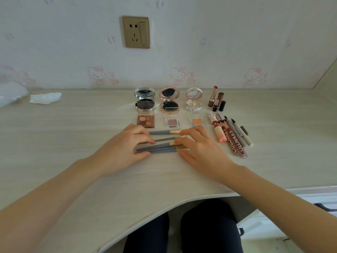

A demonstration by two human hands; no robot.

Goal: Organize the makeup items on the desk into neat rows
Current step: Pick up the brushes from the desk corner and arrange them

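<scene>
Head view, and both hands are down on the desk (pixel 76 136), working the makeup brushes (pixel 160 143). The left hand (pixel 125 148) lies over the grey handle ends with fingers fairly straight, pressing rather than gripping. The right hand (pixel 202 147) covers the gold ferrule ends, fingers spread and only lightly bent, nothing pinched that I can see. Between the two hands lie about four brushes, roughly parallel but not square: the nearer ones are angled and bunched together.

Beyond the fingertips, neat rows are already laid: an eyeshadow palette (pixel 145 121), two small pans, and farther off three open compacts (pixel 169 99). Out past the right hand sit the lip glosses and pens (pixel 231 136), with lipsticks (pixel 217 99) standing beyond them.

By my read, these brushes are light, stiff and round, so they will roll and skate on that smooth top. Best taken at mid-handle or the ferrule, away from the soft bristles, which the right hand hides here. Nudging the ends flush with flat fingers looks the safest play.
</scene>
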